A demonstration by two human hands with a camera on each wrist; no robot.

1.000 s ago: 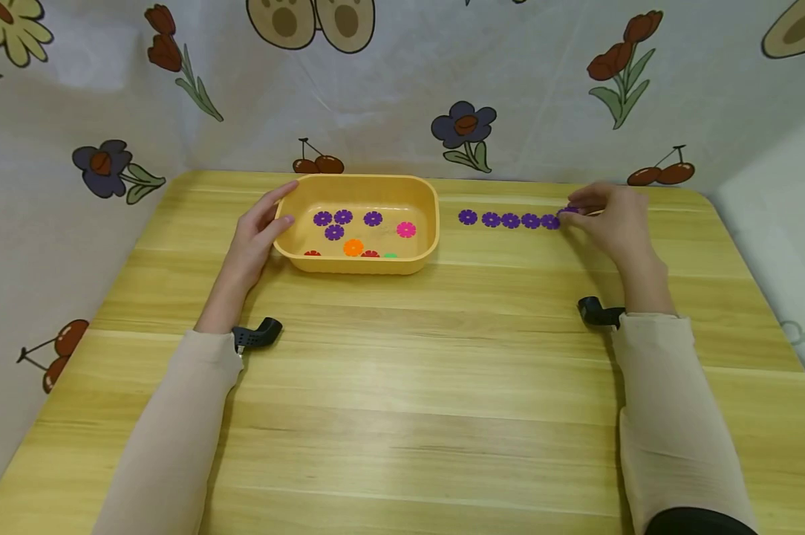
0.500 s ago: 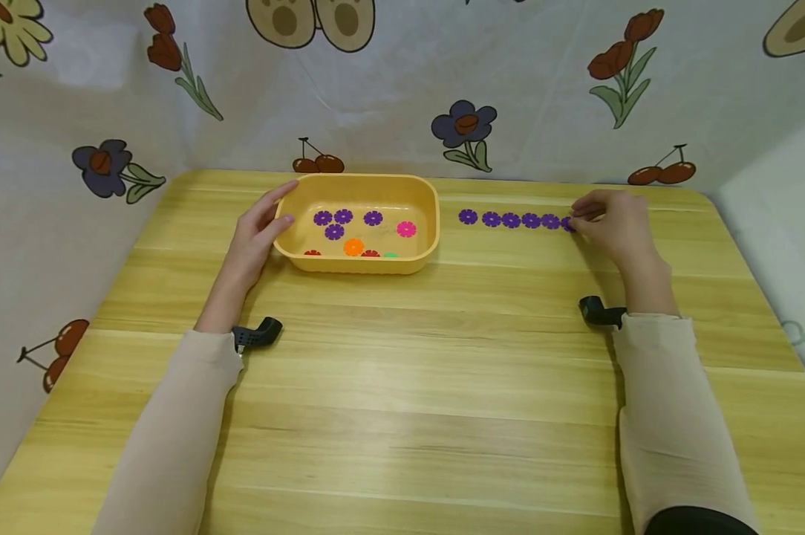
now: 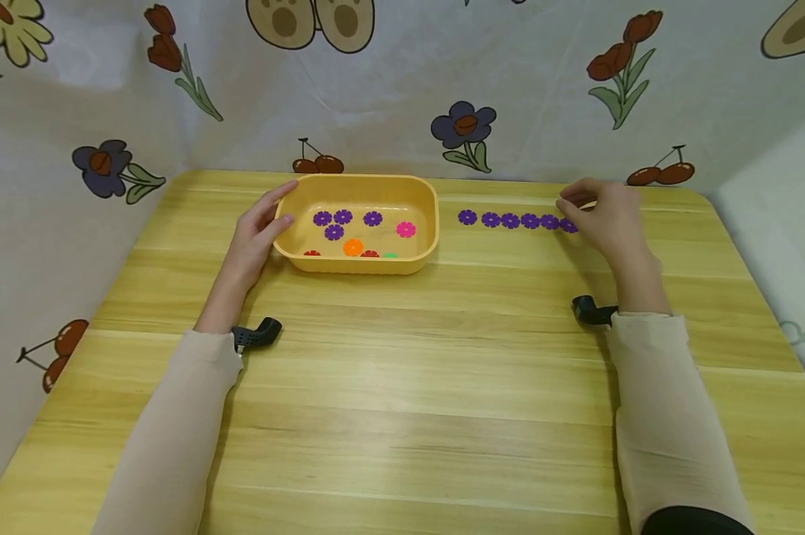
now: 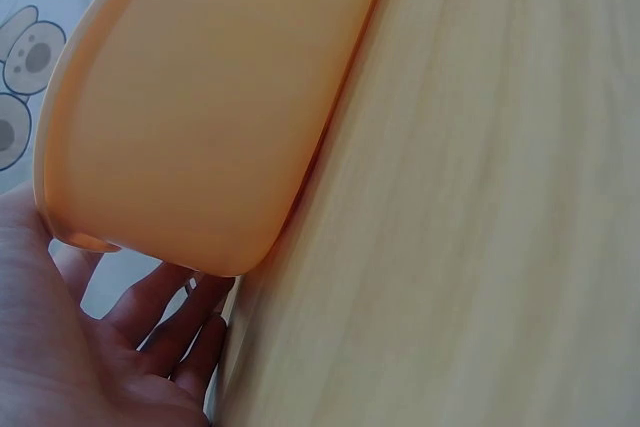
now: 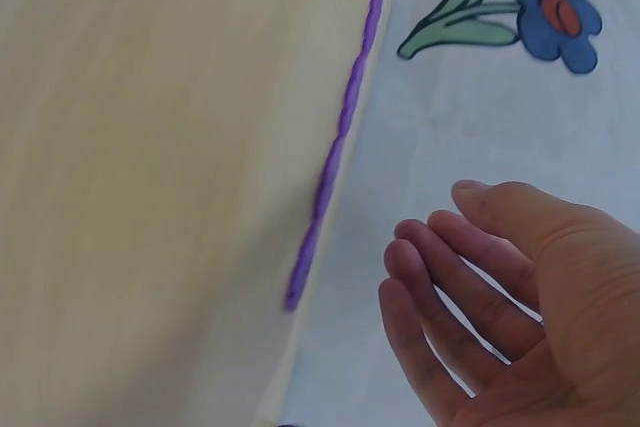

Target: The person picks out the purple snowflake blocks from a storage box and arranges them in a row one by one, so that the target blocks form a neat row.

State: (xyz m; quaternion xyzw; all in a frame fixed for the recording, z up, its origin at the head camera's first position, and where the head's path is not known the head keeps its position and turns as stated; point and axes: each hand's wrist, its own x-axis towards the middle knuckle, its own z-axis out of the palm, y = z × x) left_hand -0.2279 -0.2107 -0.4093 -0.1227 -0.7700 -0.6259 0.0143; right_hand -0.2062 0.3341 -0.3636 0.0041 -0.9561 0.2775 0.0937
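Observation:
My left hand [image 3: 252, 232] holds the left end of a yellow plastic tub [image 3: 359, 265], with the thumb over the rim and the fingers behind the outer wall. Inside the tub lie several purple notched discs [image 3: 334, 232], a pink one [image 3: 406, 229], an orange one [image 3: 353, 247], and parts of red and green ones behind the near wall. To the tub's right, a row of purple notched discs [image 3: 511, 221] runs along the table. My right hand [image 3: 603, 215] hovers over the row's right end, fingers loosely bent and holding nothing, apart from the row in the right wrist view [image 5: 500, 297].
A wooden table [image 3: 402, 386] carries everything, its back edge just behind the tub and the row. Past it hangs a pale cloth [image 3: 376, 96] printed with flowers and cherries. Dark wrist cameras [image 3: 258, 332] sit at both cuffs.
My right hand has set the last purple disc at the row's right end, let go of it and lifted slightly up and left. The left hand and tub have stayed still.

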